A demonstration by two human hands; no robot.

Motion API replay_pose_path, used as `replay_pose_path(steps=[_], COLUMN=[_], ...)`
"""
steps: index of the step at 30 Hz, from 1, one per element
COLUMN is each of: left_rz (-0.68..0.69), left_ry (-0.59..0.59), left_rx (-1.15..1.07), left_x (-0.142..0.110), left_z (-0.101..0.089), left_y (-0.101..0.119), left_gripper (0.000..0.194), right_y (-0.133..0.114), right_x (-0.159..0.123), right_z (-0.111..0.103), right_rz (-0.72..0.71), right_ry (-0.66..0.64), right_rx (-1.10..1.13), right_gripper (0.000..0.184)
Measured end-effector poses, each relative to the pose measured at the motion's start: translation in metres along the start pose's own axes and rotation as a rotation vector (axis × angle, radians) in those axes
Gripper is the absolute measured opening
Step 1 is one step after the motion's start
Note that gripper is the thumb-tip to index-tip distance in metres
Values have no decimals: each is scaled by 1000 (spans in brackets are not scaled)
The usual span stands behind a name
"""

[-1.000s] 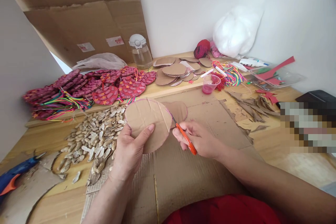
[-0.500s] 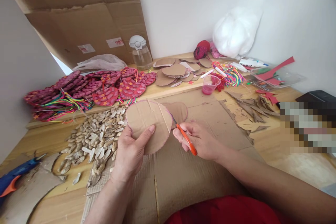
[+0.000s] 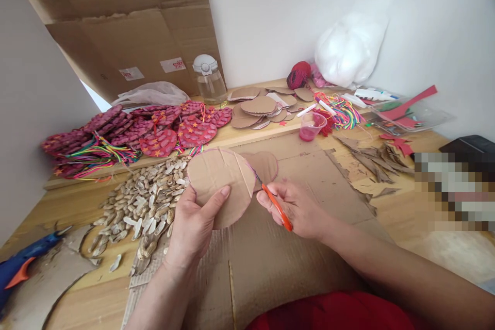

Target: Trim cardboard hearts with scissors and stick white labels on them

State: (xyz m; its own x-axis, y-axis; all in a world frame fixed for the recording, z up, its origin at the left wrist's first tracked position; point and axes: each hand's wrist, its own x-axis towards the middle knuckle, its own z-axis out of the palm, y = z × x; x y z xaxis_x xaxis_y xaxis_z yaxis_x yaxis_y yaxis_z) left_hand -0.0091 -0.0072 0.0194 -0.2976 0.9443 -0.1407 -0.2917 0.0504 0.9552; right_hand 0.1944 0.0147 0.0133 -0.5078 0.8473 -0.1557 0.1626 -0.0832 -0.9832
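Between my left thumb and fingers is a rounded piece of cardboard (image 3: 216,180) with a purple line along part of its edge. My left hand (image 3: 199,216) is closed on its lower left side, thumb on top. My right hand (image 3: 288,209) grips orange-handled scissors (image 3: 275,205), whose blades meet the piece's right edge. Behind it, another cardboard part with a rounded, outlined end (image 3: 265,167) shows; whether it joins the held piece I cannot tell. Both hands are above a large cardboard sheet (image 3: 305,258).
Peanut shells (image 3: 143,206) lie left, near a blue glue gun (image 3: 27,263). Along the back are red decorated pieces (image 3: 158,142), a bottle (image 3: 210,82), stacked cardboard cutouts (image 3: 259,105), a cup of pink liquid (image 3: 309,131) and coloured cords (image 3: 344,111). Cardboard scraps (image 3: 371,157) lie right.
The view has shifted slightly, so everything sits a little further right and lower. Both hands keep their hold on the cardboard and scissors; the blades remain at the right edge.
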Motion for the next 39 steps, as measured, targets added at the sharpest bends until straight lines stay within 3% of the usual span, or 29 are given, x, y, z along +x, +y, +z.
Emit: replay_pose_path(steps=[18, 39], left_rz=[-44, -56], left_ry=[4, -7], left_rx=[7, 20], left_x=[-2, 0], left_z=[1, -2], left_y=[7, 12], left_gripper=[76, 77], right_y=[-14, -9], right_x=[-3, -5], right_z=[-1, 0], right_rz=[-1, -9], right_ry=[5, 30], right_rx=[-102, -159], right_gripper=[54, 54])
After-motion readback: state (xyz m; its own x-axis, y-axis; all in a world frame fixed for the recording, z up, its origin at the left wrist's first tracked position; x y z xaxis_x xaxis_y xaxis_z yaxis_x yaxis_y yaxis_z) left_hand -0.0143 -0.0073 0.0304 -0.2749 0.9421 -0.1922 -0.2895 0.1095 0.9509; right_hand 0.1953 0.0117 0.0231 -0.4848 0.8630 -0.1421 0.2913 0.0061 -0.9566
